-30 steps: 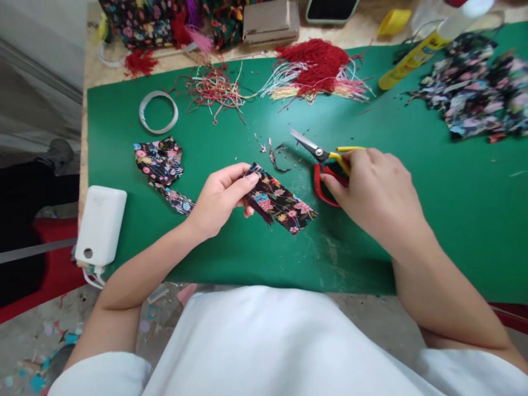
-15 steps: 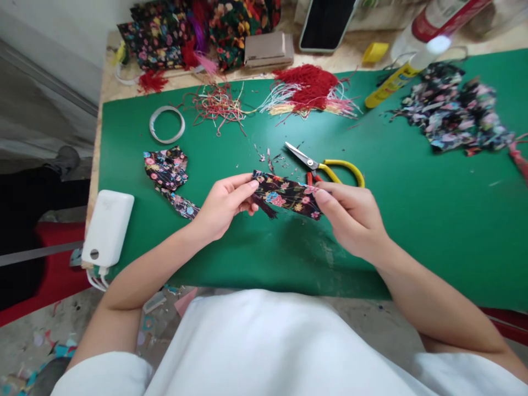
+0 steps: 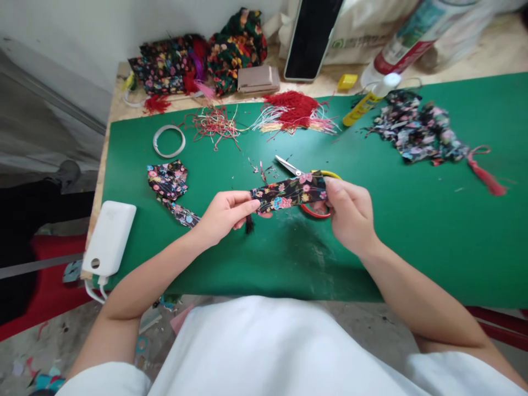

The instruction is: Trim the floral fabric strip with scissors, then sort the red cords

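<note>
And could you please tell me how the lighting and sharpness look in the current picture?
In the head view, soft light leaves a faint sheen on the green mat, with a diffuse shadow below the cloth strip; in the same view, the bottle at top right looks blurred and leaning, perhaps partly lens distortion.

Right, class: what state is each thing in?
Floral fabric strip: held out flat
Left hand: gripping the strip's left end
Right hand: gripping the strip's right end
Scissors: lying flat, blades seemingly shut
Yellow glue tube: capped
Smartphone: propped upright, screen dark
Power bank: cable plugged in
Tape roll: lying flat
Pink tassel: lying flat
Red tassels: heaped
Fabric scraps: heaped
</note>
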{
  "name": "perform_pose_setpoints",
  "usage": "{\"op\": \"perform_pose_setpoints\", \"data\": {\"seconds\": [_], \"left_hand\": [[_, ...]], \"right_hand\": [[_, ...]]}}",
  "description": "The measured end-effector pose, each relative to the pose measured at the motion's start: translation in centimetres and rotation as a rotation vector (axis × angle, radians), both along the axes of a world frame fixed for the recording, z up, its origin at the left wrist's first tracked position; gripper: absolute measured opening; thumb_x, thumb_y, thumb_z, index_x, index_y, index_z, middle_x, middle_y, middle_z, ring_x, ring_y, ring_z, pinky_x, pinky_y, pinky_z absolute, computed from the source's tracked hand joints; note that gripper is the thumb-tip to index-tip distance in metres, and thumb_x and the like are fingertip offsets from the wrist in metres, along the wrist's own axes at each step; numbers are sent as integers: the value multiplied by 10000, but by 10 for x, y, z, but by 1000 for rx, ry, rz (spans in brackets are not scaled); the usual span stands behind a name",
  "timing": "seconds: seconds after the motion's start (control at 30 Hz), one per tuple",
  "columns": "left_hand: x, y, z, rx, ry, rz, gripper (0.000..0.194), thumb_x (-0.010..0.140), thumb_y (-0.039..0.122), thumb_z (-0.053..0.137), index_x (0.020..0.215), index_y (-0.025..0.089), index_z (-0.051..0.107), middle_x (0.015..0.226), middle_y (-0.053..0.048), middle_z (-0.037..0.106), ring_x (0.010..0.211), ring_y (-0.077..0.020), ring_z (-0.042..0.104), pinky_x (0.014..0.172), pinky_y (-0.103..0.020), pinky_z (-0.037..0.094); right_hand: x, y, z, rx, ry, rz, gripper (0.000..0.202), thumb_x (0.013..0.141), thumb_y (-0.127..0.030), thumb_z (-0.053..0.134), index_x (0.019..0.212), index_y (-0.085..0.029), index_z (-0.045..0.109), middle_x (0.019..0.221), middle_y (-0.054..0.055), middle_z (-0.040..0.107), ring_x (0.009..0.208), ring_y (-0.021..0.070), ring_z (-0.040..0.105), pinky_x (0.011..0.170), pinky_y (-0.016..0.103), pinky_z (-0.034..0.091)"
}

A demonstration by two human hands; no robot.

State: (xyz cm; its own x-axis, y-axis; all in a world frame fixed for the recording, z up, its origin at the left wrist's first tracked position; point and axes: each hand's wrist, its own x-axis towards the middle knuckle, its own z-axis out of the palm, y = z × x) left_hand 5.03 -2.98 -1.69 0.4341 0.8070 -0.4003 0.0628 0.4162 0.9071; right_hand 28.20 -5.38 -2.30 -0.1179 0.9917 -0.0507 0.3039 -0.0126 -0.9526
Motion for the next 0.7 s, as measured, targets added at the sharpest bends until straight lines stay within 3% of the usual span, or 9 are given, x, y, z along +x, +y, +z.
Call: {"op": "perform_pose_setpoints", "data": {"seconds": [0.1, 0.2, 0.33, 0.43, 0.5, 0.6, 0.7], "left_hand": [[-1, -1, 0, 45, 23, 5, 479, 736, 613, 791, 732, 134, 767, 679, -71, 740, 443, -37, 348, 433, -215, 242], [-4, -1, 3, 64, -6, -83, 406, 733, 558, 805, 769, 154, 816, 718, -72, 754, 472, -54, 387, 464, -228, 271], [-8, -2, 7, 119, 34, -299, 336, 711, 476, 821, 679, 143, 799, 533, -11, 607, 487, -72, 379, 489, -229, 246], [-9, -3, 6, 170, 108, -431, 340, 746, 473, 802, 708, 134, 807, 464, 24, 512, 467, -58, 318, 470, -218, 204], [-8, -4, 3, 202, 135, -398, 339, 771, 476, 788, 772, 140, 830, 537, -3, 619, 494, -74, 418, 486, -213, 280], [-6, -3, 0, 218, 115, -221, 356, 745, 506, 813, 779, 153, 837, 704, -54, 756, 614, -141, 600, 578, -237, 440], [-5, -1, 2, 191, 21, -82, 377, 687, 536, 853, 751, 165, 833, 792, -72, 795, 762, -199, 696, 721, -282, 541]], "right_hand": [[-1, -4, 7, 123, -39, -146, 624, 910, -778, 523, 585, -249, 468, 549, 9, 452, 543, 176, 388, 553, 352, 308], [2, -4, 9, 161, -50, -154, 633, 941, -753, 495, 575, -245, 402, 555, -2, 405, 537, 167, 354, 541, 341, 278], [6, 1, 9, 247, -33, 28, 668, 959, -731, 486, 557, -233, 293, 530, -37, 278, 501, 134, 253, 520, 323, 219], [5, 5, 7, 266, 1, 142, 663, 962, -710, 508, 549, -231, 311, 511, -55, 265, 477, 114, 233, 496, 304, 208], [4, 8, 4, 230, 88, 127, 648, 940, -749, 506, 568, -235, 379, 510, -54, 329, 462, 113, 282, 470, 287, 234], [2, 19, -1, 140, 245, 51, 592, 882, -816, 511, 733, -243, 527, 606, -30, 501, 500, 137, 445, 484, 280, 358], [3, 51, -4, 72, 193, -104, 409, 863, -636, 653, 810, -255, 514, 682, -33, 549, 534, 137, 494, 507, 272, 411]]}}
